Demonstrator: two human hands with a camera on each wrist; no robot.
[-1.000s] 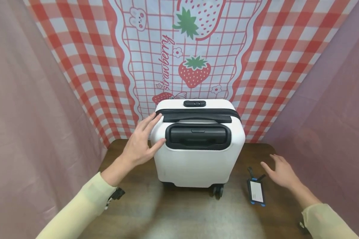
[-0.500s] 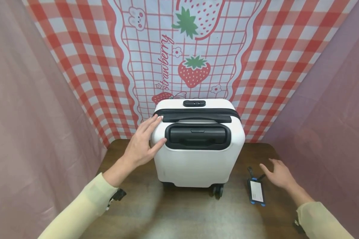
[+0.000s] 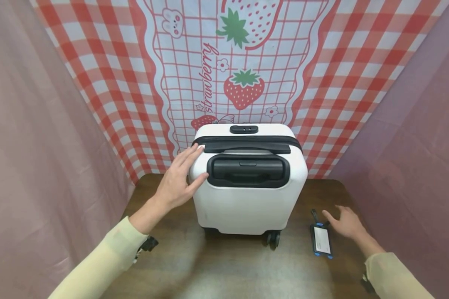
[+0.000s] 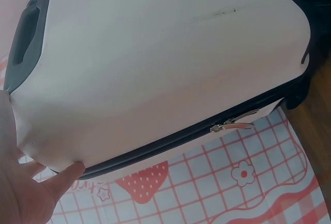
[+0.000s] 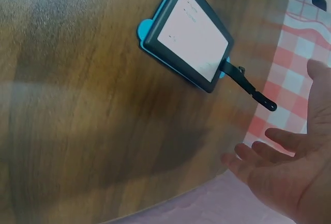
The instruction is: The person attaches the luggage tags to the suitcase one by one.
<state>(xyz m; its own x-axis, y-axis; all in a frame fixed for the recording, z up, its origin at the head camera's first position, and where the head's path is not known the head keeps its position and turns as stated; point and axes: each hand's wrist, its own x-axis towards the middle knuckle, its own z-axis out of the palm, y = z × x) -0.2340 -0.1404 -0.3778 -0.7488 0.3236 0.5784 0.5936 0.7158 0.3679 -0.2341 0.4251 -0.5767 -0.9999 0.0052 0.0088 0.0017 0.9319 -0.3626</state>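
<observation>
A white suitcase point(image 3: 243, 209) stands upright on the brown table, its black handle point(image 3: 248, 170) folded down in the top recess. My left hand point(image 3: 176, 182) rests with extended fingers on the suitcase's upper left corner; the left wrist view shows the fingers point(image 4: 67, 180) along its edge, near the black zipper seam. To the right lies a luggage tag point(image 3: 321, 240), black with blue corners, a white card and a black strap. Above and beside it hovers my right hand point(image 3: 346, 224), fingers loosely spread and holding nothing. In the right wrist view the tag's strap point(image 5: 251, 87) points toward that hand.
A combination lock point(image 3: 244, 129) sits on the suitcase top, and a black wheel point(image 3: 273, 239) shows below. The wooden table point(image 3: 224, 274) ends at a strawberry-patterned cloth point(image 3: 243, 91) behind. Pinkish curtains point(image 3: 41, 166) hang on both sides.
My right hand has moved down and left, closer to the luggage tag's strap. The left hand has settled slightly on the suitcase corner. Suitcase and tag have stayed in place.
</observation>
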